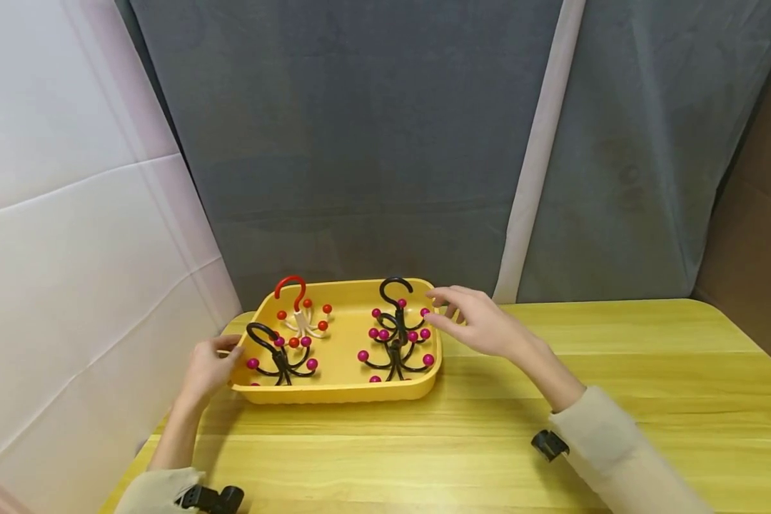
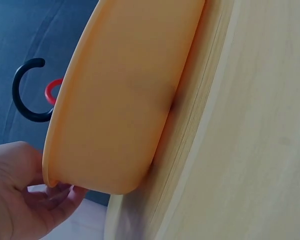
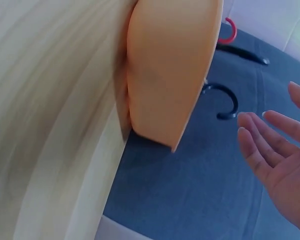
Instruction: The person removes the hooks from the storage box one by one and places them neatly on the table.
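A yellow plastic tray stands on the table, with several claw-shaped hanging hooks inside. At its back left is a hook with a red top and white arms ending in red balls. A black hook with pink balls lies front left, and black hooks of the same kind overlap at the right. My left hand grips the tray's left rim, fingers curled under it in the left wrist view. Beside the right rim, my right hand hovers with fingers loosely spread, holding nothing in the right wrist view.
The tray sits toward the back of a wood-grain table. Behind it hangs a grey curtain with a pale strip. A white panel borders the left side, and a brown surface the right.
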Tool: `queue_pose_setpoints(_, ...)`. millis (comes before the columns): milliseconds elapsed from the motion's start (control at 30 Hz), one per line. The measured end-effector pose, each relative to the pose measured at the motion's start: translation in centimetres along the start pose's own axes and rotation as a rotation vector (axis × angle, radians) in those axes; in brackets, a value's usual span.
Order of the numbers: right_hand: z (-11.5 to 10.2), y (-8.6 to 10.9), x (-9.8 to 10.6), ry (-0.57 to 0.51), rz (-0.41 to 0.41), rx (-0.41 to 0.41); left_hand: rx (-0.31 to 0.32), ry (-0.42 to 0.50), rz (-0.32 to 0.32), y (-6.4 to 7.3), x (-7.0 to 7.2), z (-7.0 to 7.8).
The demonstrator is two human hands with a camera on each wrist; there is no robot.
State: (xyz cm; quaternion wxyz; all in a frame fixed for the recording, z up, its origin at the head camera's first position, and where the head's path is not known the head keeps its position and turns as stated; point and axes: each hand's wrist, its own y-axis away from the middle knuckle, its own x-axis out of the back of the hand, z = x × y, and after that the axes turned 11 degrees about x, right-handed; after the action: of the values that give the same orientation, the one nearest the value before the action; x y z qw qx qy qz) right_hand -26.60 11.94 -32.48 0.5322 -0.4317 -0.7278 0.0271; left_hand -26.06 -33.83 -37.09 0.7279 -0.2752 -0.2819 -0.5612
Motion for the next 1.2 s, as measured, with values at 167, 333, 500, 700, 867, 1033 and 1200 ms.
queue_pose_setpoints(167,-0.3,-0.6,-1.2,-0.007,-0.018,0.035,-0.004,0.042,-0.029,0.3,-0.4,0.1)
queue_pose_setpoints(333,-0.4,-0.8,-2.1,-0.002,-0.034,0.036,-0.009,0.081,-0.063,0.6,-1.2,1.1)
queue_pose_setpoints(500,-0.3,-0.6,-2.5,-0.009,-0.013,0.034,0.002,0.103,-0.091,0.8,-1.9,1.9)
queue_pose_setpoints(700,-0.4,-0.3,-2.2,-0.061,0.016,0.004,0.001,0.145,-0.112,0.5,-2.7,2.4)
queue_pose_setpoints(867,-0.5,-0.2,-2.0,-0.070,0.028,-0.019,0.015,0.175,-0.114,0.4,-3.0,2.7)
queue_pose_setpoints(1033,-0.7,-0.1,-1.8,-0.063,0.053,-0.023,0.041,0.192,-0.108,0.2,-3.2,2.8)
queue_pose_setpoints(1200,-1.1,-0.3,-1.3,-0.059,0.100,-0.011,0.063,0.189,-0.109,0.2,-3.2,2.9)
